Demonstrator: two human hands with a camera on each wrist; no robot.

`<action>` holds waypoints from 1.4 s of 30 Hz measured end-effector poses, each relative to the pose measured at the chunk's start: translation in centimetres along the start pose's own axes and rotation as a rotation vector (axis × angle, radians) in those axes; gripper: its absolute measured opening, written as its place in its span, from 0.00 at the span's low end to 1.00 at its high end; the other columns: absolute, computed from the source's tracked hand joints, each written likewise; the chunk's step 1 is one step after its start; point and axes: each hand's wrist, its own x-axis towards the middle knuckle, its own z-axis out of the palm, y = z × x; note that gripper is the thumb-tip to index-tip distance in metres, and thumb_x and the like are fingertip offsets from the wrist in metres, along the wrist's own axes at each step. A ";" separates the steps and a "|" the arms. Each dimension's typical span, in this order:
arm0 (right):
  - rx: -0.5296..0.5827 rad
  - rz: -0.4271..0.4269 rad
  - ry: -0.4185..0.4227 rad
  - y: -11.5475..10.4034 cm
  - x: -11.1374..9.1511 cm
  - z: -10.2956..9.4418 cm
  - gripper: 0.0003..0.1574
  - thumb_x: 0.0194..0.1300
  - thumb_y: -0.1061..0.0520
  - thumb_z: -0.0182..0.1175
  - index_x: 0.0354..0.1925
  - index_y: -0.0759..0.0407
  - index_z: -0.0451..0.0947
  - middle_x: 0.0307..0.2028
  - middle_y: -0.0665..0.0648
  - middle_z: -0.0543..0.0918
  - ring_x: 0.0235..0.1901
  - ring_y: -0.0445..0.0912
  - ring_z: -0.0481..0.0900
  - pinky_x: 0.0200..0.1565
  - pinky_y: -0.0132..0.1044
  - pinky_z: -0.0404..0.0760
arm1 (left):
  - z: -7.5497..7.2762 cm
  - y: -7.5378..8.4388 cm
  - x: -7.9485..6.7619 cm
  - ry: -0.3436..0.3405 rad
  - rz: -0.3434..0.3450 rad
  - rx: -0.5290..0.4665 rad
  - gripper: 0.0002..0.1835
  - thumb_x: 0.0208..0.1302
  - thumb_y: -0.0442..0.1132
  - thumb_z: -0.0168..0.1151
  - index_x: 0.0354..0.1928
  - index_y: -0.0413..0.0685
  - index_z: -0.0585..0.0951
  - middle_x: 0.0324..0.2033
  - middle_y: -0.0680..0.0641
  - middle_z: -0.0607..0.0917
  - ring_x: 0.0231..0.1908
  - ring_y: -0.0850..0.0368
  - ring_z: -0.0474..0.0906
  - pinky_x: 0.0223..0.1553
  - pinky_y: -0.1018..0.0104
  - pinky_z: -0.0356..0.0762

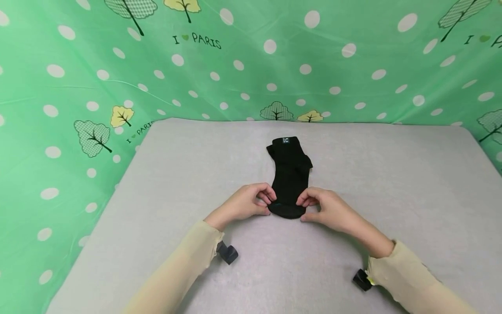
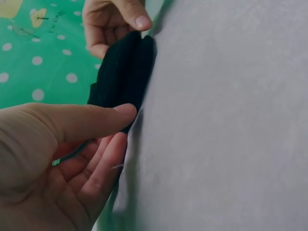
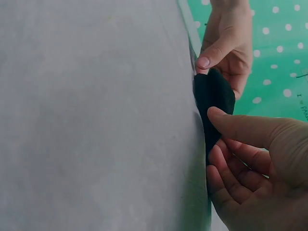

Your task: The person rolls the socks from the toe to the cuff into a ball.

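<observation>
A pair of black ankle socks (image 1: 290, 174), laid one over the other, lies flat on the grey table with the cuffs pointing away and a small white label on the top cuff. The left hand (image 1: 251, 201) pinches the left edge of the toe end between thumb and fingers. On the opposite edge, the right hand (image 1: 323, 207) pinches the toe end in the same way. In the left wrist view the toe end of the black socks (image 2: 127, 72) shows as two thick layers. The right wrist view shows the thumb against the socks (image 3: 214, 94).
The grey table (image 1: 196, 161) stretches around the socks on all sides. Behind it and to the left hangs a green dotted cloth (image 1: 243, 48) with printed trees. Dark wrist-camera mounts (image 1: 228, 253) stick out below both sleeves.
</observation>
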 end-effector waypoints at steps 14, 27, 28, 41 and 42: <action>-0.173 -0.105 0.102 -0.5 0.2 1.2 0.21 0.45 0.66 0.78 0.36 0.54 0.79 0.34 0.48 0.81 0.36 0.41 0.78 0.40 0.35 0.79 | 0.2 0.7 0.4 0.011 0.004 0.131 0.17 0.50 0.27 0.75 0.41 0.45 0.79 0.35 0.48 0.82 0.34 0.64 0.79 0.39 0.78 0.79; -0.091 -0.042 0.113 -0.2 0.4 1.0 0.06 0.59 0.62 0.70 0.34 0.55 0.81 0.31 0.48 0.82 0.33 0.39 0.78 0.38 0.34 0.79 | 0.5 0.7 0.3 -0.006 0.064 0.219 0.16 0.56 0.30 0.72 0.45 0.46 0.80 0.38 0.48 0.79 0.39 0.60 0.75 0.40 0.76 0.77; -0.085 -0.031 0.106 -0.2 0.4 0.9 0.06 0.59 0.62 0.70 0.34 0.55 0.81 0.31 0.48 0.82 0.33 0.39 0.78 0.38 0.34 0.79 | 0.5 0.7 0.4 -0.001 0.068 0.222 0.15 0.56 0.30 0.71 0.45 0.46 0.80 0.38 0.48 0.80 0.39 0.59 0.75 0.40 0.76 0.77; -0.059 0.027 0.078 -0.2 0.7 0.6 0.08 0.60 0.60 0.70 0.35 0.55 0.79 0.29 0.49 0.81 0.31 0.39 0.75 0.36 0.32 0.76 | 0.3 0.1 0.5 0.012 0.047 0.127 0.18 0.59 0.34 0.71 0.50 0.47 0.79 0.39 0.49 0.81 0.37 0.63 0.76 0.39 0.76 0.77; -0.053 0.031 0.079 -0.2 0.7 0.6 0.06 0.62 0.60 0.69 0.35 0.55 0.80 0.29 0.49 0.81 0.30 0.39 0.75 0.35 0.32 0.76 | 0.3 0.2 0.5 0.006 0.047 0.137 0.19 0.58 0.34 0.72 0.51 0.48 0.78 0.39 0.49 0.80 0.37 0.62 0.76 0.39 0.76 0.77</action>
